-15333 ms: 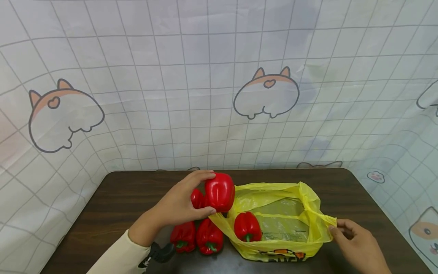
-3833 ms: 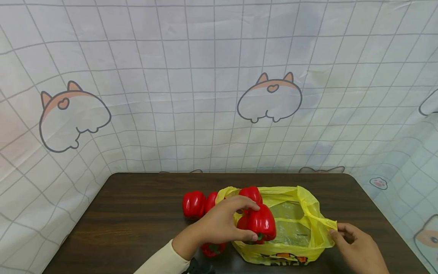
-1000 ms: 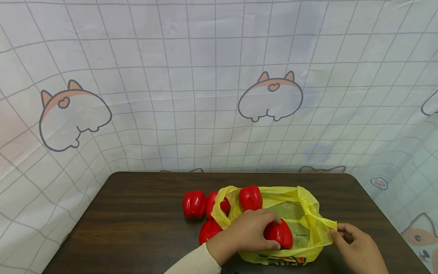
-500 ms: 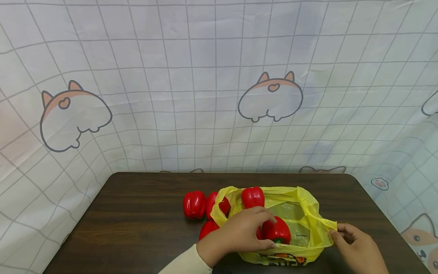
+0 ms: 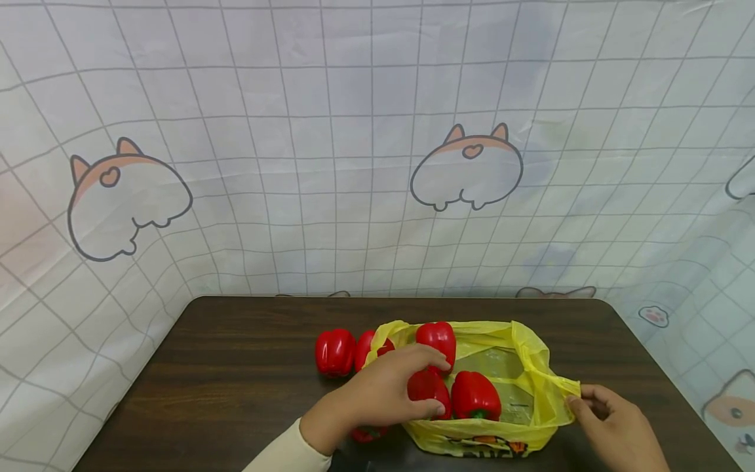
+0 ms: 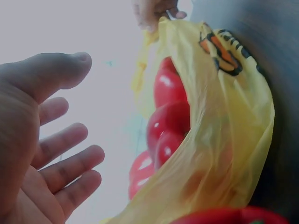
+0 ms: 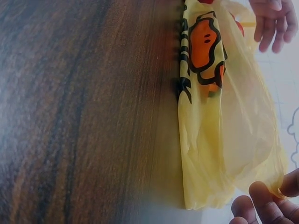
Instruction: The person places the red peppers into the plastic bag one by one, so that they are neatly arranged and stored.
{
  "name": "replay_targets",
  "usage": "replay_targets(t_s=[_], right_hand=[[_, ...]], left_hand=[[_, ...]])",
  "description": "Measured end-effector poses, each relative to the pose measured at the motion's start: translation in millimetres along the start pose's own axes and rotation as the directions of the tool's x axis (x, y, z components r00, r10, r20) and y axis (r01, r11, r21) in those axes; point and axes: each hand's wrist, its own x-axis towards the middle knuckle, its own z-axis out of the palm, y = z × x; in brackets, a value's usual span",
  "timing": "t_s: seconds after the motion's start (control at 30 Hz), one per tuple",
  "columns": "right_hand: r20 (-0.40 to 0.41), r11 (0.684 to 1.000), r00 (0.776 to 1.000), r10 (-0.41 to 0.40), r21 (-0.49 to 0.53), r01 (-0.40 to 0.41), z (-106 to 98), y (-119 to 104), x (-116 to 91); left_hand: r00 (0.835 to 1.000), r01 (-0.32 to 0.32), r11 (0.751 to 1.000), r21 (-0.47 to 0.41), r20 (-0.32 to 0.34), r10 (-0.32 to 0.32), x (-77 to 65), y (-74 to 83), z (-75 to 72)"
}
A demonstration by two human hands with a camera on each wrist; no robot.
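Observation:
A yellow plastic bag (image 5: 472, 438) lies open-mouthed on the dark table, its front printed with an orange figure. Three red bell peppers are inside: one at the back (image 5: 438, 339), one at the front right (image 5: 475, 395), and one at the front left (image 5: 429, 391), partly covered by fingers. Over the bag's left edge hovers my left hand (image 5: 383, 390); the left wrist view shows its fingers spread and the palm holding nothing. My right hand (image 5: 619, 426) pinches the bag's right rim between thumb and fingers, as the right wrist view also shows (image 7: 264, 205).
Left of the bag, a red pepper (image 5: 335, 353) stands on the table (image 5: 236, 367) beside another (image 5: 362, 351), partly behind the bag's edge. A third pepper (image 5: 368, 433) shows below my left wrist. Behind the table hangs a white grid-patterned cloth (image 5: 330, 164).
Peppers in the bag have gone from one to three. My left hand lowered the latest into its front right, let go and drew back left. The right hand keeps its pinch.

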Motion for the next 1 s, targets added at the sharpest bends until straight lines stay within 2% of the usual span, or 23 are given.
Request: replay_targets(t_s=[0.3,0.57,1.0], right_hand=[[0.004,1.0,1.0,0.02,-0.005,-0.02,0.8,-2.6,2.4],[-0.003,1.0,1.0,0.011,-0.006,-0.011,1.3,-2.9,2.9],[0.007,1.0,1.0,0.012,-0.006,-0.012,-0.2,-2.4,1.7]], left_hand=[[0.996,0.044,0.999,-0.026,-0.074,-0.046,-16.7,-9.5,-17.6],[0.985,-0.003,0.996,-0.089,-0.171,-0.012,-30.5,-21.2,-30.4],[0.964,0.073,0.991,-0.112,-0.247,-0.099,-58.3,-46.2,-47.7]])
